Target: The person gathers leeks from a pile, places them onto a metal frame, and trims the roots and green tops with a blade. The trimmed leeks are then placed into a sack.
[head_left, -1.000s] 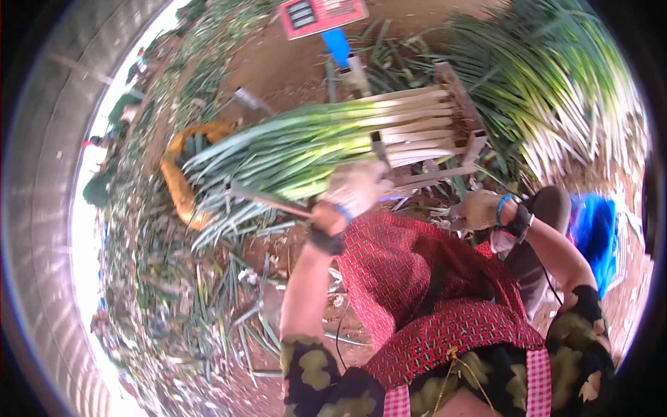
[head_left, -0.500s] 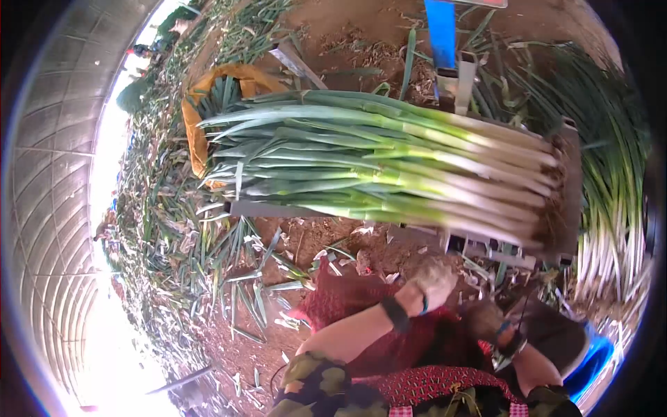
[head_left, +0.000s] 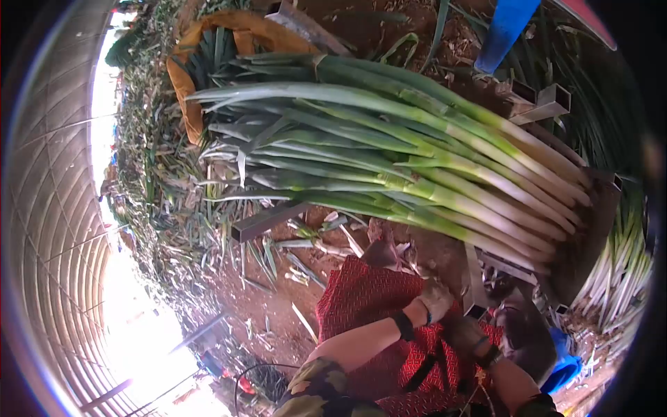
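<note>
My left hand (head_left: 436, 300), with a black band on the wrist, is curled closed over the red patterned cloth (head_left: 365, 295) on my lap. Close beside it my right hand (head_left: 464, 333), in shadow and wearing a dark wristband, also has its fingers drawn in. Whatever lies between the fingers is hidden. Just beyond my hands, a thick pile of green onions (head_left: 410, 149) rests on a metal rack (head_left: 269, 219), white root ends to the right and green tops to the left. Neither hand touches the pile.
An orange-brown band (head_left: 186, 90) loops round the leaf tops. A blue post (head_left: 507, 35) and square metal tubes (head_left: 552, 104) stand behind the rack. More green onions (head_left: 618, 260) lie at the right. Leaf scraps (head_left: 174, 187) litter the soil at left, and something blue (head_left: 561, 361) sits near my right arm.
The view has turned and come closer, so the rack and onions now slant down to the right. My hands have drawn closer together over the red cloth.
</note>
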`<state>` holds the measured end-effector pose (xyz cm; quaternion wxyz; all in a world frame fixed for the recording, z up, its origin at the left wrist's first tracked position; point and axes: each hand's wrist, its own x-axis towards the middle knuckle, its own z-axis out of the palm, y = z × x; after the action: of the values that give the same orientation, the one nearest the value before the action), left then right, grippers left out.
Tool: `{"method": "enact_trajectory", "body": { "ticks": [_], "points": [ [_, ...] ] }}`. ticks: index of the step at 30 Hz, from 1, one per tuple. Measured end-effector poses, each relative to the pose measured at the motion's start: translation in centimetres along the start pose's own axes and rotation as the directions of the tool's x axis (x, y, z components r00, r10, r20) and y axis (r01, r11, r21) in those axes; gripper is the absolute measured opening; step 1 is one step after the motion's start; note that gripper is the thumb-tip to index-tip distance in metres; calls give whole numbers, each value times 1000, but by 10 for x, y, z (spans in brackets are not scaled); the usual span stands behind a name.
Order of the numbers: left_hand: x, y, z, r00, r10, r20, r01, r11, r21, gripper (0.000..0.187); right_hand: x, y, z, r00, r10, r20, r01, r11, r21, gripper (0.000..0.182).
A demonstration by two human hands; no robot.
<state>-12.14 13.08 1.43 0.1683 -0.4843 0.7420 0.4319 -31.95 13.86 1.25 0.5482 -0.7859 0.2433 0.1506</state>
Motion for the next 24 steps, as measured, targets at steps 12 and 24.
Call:
{"method": "enact_trajectory", "body": {
  "ticks": [12,24],
  "points": [
    [-190,-20,-91,876,-341,-341,120,839,-531,29,59,-237,-159,969,-206,-134,147,923,-357,15],
    [-451,-137,-127,631,-690,-355,356,664,-658,41,413,-285,-351,609,160,-777,-542,799,-261,51]
  ]
}}
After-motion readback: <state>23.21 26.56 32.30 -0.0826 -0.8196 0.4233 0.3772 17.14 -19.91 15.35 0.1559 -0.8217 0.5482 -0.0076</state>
